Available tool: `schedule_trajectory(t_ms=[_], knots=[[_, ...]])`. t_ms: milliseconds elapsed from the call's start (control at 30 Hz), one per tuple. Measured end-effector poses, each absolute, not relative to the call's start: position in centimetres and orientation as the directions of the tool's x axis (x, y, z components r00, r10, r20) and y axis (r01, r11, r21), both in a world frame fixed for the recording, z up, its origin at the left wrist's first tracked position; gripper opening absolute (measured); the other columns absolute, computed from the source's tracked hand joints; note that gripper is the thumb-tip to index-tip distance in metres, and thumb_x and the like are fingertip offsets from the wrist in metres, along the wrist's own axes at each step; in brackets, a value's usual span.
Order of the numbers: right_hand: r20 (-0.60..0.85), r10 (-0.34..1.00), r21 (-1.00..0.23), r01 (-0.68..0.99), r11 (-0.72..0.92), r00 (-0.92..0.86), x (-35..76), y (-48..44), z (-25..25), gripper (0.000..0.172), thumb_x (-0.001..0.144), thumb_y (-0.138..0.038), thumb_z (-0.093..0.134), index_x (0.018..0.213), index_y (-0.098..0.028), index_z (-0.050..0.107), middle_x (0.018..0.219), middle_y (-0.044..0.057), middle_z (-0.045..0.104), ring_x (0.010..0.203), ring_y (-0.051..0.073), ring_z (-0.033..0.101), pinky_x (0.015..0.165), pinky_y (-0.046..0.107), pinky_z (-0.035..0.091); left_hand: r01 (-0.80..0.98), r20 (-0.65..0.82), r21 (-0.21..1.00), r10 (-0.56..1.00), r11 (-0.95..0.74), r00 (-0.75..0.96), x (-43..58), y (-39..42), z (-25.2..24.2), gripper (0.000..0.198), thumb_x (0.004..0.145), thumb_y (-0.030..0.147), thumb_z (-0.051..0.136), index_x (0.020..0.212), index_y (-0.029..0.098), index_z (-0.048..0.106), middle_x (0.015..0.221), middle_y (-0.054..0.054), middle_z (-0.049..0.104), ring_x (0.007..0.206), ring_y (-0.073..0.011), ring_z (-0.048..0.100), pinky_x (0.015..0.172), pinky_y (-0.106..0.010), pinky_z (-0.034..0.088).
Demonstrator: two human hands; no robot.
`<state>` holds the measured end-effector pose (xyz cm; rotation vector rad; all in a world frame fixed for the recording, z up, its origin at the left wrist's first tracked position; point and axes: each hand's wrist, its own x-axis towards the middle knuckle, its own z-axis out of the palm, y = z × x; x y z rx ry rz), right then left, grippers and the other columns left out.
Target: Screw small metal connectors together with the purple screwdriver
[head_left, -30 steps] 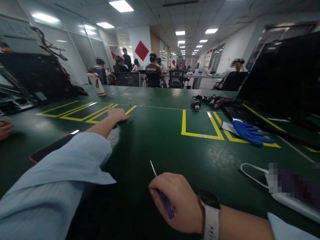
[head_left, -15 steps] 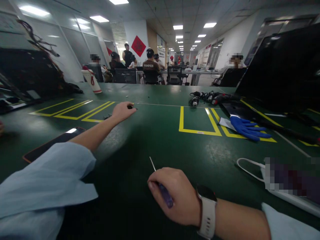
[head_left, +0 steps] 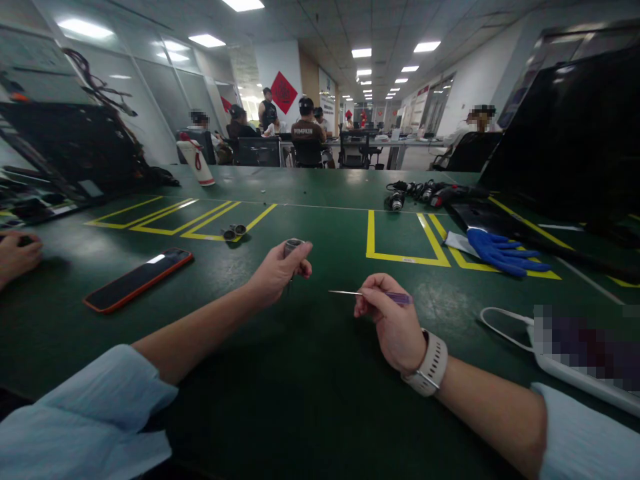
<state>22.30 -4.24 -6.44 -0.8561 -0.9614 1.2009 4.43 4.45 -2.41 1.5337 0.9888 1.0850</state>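
While left hand (head_left: 273,275) pinches part (head_left: 293,246) mid-frame, right hand (head_left: 396,327) pinches driver (head_left: 402,299); likely positioning, next move calling for careful alignment.

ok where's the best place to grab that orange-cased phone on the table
Probably mid-length, across the long edges of the phone, coming from above: it lies flat, screen up, so the sides of its orange case offer the grip. The left hand is holding a small metal part.
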Motion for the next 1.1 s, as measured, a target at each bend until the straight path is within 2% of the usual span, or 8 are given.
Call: schedule_trajectory(t_ms=[133, 333, 533, 700, 800, 900, 1000, 1100], knots=[[0.144, 0.984, -0.900, -0.400, 0.173, 0.102, 22.3, -4.3, -6.3, 0.009, 0.072, -0.020, 0.062, 0.071, -0.020, 0.054, 0.065, -0.003, 0.058, 0.060, 0.012, 0.054, 0.059, 0.028, 0.047, 0.353, 0.324, 0.790, 0.830, -0.501, 0.454, 4.0, 4.3, -4.1, 0.027, 0.064, 0.029, 0.071, 0.075, 0.017, 0.050, 0.067, 0.004, 0.050, 0.059, -0.0097, 0.048, 0.057, -0.023, 0.040], [0.177, 0.984, -0.903, -0.398, 0.162, -0.002, 22.5, -4.5, -6.3, 0.009, 0.079, -0.025, 0.060, 0.075, -0.019, 0.055, 0.069, 0.000, 0.062, 0.065, 0.014, 0.059, 0.062, 0.031, 0.049, 0.410, 0.325, 0.654, 0.725, -0.636, 0.608, 4.2, 3.7, -5.5, 0.021, 0.069, 0.028, 0.068, 0.070, 0.015, 0.051, 0.065, 0.003, 0.051, 0.058, -0.0092, 0.046, 0.053, -0.021, 0.036], [0.358, 0.932, -0.923, 0.126, 0.363, -0.063, 22.1, -5.7, -5.6, 0.008, 0.084, -0.023, 0.053, 0.078, -0.018, 0.057, 0.075, 0.001, 0.061, 0.068, 0.015, 0.057, 0.062, 0.030, 0.046, 0.401, 0.319, 0.598, 0.665, -0.694, 0.675, 4.4, 3.4, -5.7, 0.019, 0.074, 0.027, 0.060, 0.065, 0.015, 0.049, 0.060, 0.004, 0.047, 0.054, -0.0086, 0.044, 0.051, -0.020, 0.034], [0.433, 0.895, -0.841, 0.308, 0.444, -0.107, 21.8, -6.4, -4.9, 0.010, 0.085, -0.020, 0.050, 0.077, -0.018, 0.056, 0.073, 0.002, 0.060, 0.065, 0.015, 0.054, 0.060, 0.030, 0.044, 0.423, 0.296, 0.518, 0.619, -0.744, 0.727, 4.4, 3.2, -5.6, 0.018, 0.076, 0.027, 0.058, 0.065, 0.016, 0.049, 0.061, 0.003, 0.049, 0.056, -0.0095, 0.046, 0.054, -0.022, 0.035], [0.384, 0.918, -0.882, 0.253, 0.397, -0.098, 22.0, -6.2, -5.0, 0.011, 0.083, -0.021, 0.051, 0.074, -0.018, 0.057, 0.073, 0.002, 0.061, 0.068, 0.016, 0.056, 0.063, 0.031, 0.045, 0.419, 0.288, 0.468, 0.583, -0.778, 0.760, 4.5, 3.1, -5.5, 0.019, 0.078, 0.027, 0.058, 0.065, 0.016, 0.049, 0.060, 0.003, 0.049, 0.055, -0.0099, 0.046, 0.055, -0.023, 0.034], [0.264, 0.962, -0.964, 0.026, 0.266, -0.065, 22.3, -5.5, -5.6, 0.012, 0.082, -0.022, 0.054, 0.072, -0.018, 0.058, 0.072, 0.002, 0.063, 0.069, 0.016, 0.059, 0.067, 0.033, 0.047, 0.408, 0.288, 0.473, 0.575, -0.781, 0.766, 4.4, 3.0, -5.5, 0.019, 0.078, 0.028, 0.058, 0.066, 0.016, 0.049, 0.060, 0.002, 0.050, 0.056, -0.0100, 0.046, 0.055, -0.023, 0.034], [0.168, 0.983, -0.965, -0.215, 0.149, -0.075, 22.4, -4.9, -6.3, 0.011, 0.083, -0.023, 0.055, 0.073, -0.018, 0.057, 0.072, 0.002, 0.065, 0.068, 0.016, 0.060, 0.068, 0.034, 0.048, 0.396, 0.278, 0.536, 0.599, -0.746, 0.751, 4.4, 3.0, -5.5, 0.020, 0.078, 0.028, 0.059, 0.065, 0.016, 0.049, 0.061, 0.003, 0.049, 0.056, -0.0095, 0.046, 0.054, -0.022, 0.034], [0.185, 0.978, -0.967, -0.194, 0.165, -0.091, 22.4, -5.0, -6.3, 0.011, 0.084, -0.024, 0.054, 0.075, -0.018, 0.057, 0.075, 0.002, 0.065, 0.071, 0.016, 0.060, 0.070, 0.034, 0.048, 0.387, 0.278, 0.571, 0.615, -0.724, 0.738, 4.4, 3.0, -5.5, 0.020, 0.077, 0.029, 0.058, 0.066, 0.016, 0.049, 0.062, 0.003, 0.050, 0.056, -0.0093, 0.046, 0.054, -0.022, 0.034]])
